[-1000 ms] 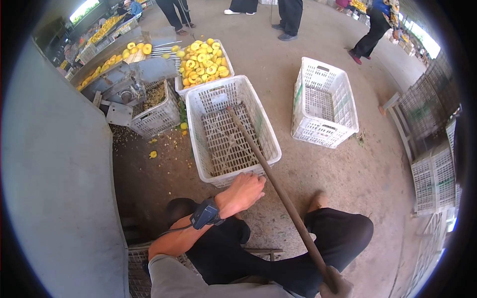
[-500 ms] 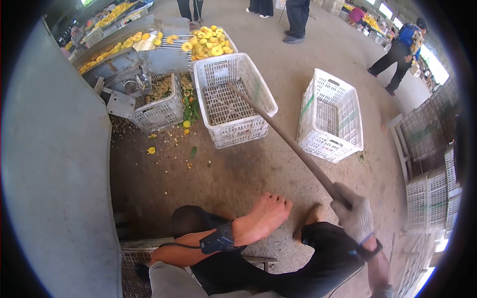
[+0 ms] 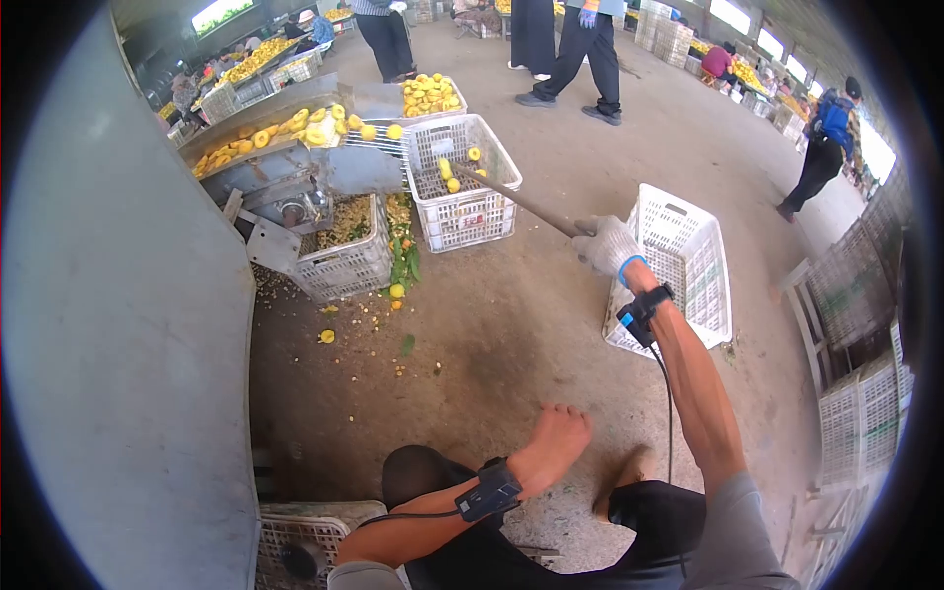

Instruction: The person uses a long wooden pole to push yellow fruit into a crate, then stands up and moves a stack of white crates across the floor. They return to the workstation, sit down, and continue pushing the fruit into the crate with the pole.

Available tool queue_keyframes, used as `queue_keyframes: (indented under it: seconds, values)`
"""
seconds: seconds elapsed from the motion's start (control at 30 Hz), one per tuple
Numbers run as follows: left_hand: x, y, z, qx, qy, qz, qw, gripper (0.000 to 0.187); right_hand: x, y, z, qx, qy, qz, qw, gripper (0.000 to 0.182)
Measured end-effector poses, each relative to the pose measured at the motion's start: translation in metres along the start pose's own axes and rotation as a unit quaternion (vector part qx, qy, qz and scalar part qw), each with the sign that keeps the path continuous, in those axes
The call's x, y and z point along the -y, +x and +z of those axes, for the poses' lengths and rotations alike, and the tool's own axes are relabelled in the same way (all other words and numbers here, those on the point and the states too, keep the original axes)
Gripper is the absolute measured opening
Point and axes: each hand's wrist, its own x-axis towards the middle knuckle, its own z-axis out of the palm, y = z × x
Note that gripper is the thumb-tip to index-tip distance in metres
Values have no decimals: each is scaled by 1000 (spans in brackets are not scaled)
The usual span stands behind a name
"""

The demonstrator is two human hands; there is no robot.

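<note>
Clenching rod (image 3: 511, 200) in gloved right grip (image 3: 608, 246), hooked crate (image 3: 462, 182) holding few fruit halves, left grip (image 3: 559, 442) released

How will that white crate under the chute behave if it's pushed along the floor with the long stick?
The white crate looks like thin open lattice plastic, so probably light and easy to slide. It holds only a few yellow fruit pieces, adding little weight. Its wide, low base on the flat concrete floor suggests sliding rather than tipping, though a push from the stick near the rim might swivel it.
</note>
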Motion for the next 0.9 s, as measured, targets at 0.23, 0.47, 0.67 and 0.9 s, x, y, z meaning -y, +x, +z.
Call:
queue_keyframes:
  seconds: [0.23,0.47,0.67,0.9]
  values:
    - [-5,8,6,8,-13,9,1000,27,-37,-17,4,-55,-148,-129,979,50]
    - [-28,37,-2,8,-30,29,999,28,-86,-152,-37,-67,-116,-93,987,48]
    - [-64,80,-39,-211,-134,-27,968,74,-67,-325,-120,-83,46,79,992,54]
    - [-109,118,-66,-264,-305,-10,915,90,-42,-490,-170,-143,174,225,948,56]
